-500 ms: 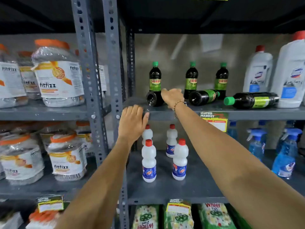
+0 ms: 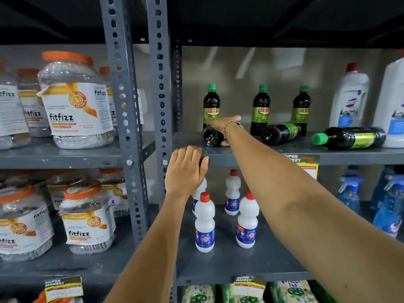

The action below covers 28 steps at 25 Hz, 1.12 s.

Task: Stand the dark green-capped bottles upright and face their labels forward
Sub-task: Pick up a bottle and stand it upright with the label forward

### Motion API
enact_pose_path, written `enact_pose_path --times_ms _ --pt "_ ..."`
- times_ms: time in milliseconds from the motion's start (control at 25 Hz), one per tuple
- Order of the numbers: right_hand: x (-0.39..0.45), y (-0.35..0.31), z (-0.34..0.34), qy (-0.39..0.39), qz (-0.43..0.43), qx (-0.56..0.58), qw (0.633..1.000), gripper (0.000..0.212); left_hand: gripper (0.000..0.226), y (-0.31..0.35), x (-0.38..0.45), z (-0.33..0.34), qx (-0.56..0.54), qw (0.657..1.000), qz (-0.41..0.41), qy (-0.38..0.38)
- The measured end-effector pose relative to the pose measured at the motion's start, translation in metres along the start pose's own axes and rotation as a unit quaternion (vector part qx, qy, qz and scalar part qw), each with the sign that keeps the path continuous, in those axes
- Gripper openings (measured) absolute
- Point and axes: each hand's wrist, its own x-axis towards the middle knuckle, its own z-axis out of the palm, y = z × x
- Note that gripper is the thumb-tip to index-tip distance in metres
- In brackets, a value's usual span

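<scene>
Three dark green-capped bottles stand upright at the back of the upper shelf: left, middle, right. Three more lie on their sides. The leftmost lying bottle points its base at me, and my right hand is wrapped over its top, gripping it. A second lying bottle rests in the middle. The third lies with its cap to the left. My left hand rests flat against the shelf's front edge, holding nothing.
Large white jugs stand at the right end of the upper shelf. Small white red-capped bottles and blue spray bottles fill the shelf below. Orange-lidded fitfizz jars fill the left rack, past grey uprights.
My right hand has reached further over the leftmost lying bottle and closed on it. My left hand stays on the shelf edge.
</scene>
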Motion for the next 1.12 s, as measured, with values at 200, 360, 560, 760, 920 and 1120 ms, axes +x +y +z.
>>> enact_pose_path --times_ms 200,360,560,760,920,1120 --pt "-0.003 0.023 -0.006 -0.008 -0.031 0.084 0.996 0.079 0.038 0.000 -0.001 0.000 0.015 1.000 0.002 0.010" --pt "-0.018 0.041 -0.017 -0.010 -0.122 0.130 0.984 0.062 0.037 0.000 0.000 -0.002 0.005 1.000 -0.005 0.000" --pt "-0.026 0.048 -0.034 -0.068 -0.206 0.069 0.974 0.071 0.038 0.002 0.001 -0.003 -0.018 1.000 -0.017 -0.018" --pt "-0.022 0.051 -0.032 -0.138 -0.232 0.039 0.962 0.046 0.037 0.003 0.001 -0.005 -0.017 1.000 -0.019 -0.007" --pt "-0.032 0.051 -0.036 -0.187 -0.235 0.066 0.952 0.021 0.036 0.003 0.000 -0.004 -0.024 0.999 -0.023 -0.018" --pt "-0.026 0.055 -0.035 -0.188 -0.219 0.085 0.954 0.060 0.036 0.004 0.000 -0.004 -0.029 0.999 -0.027 -0.024"
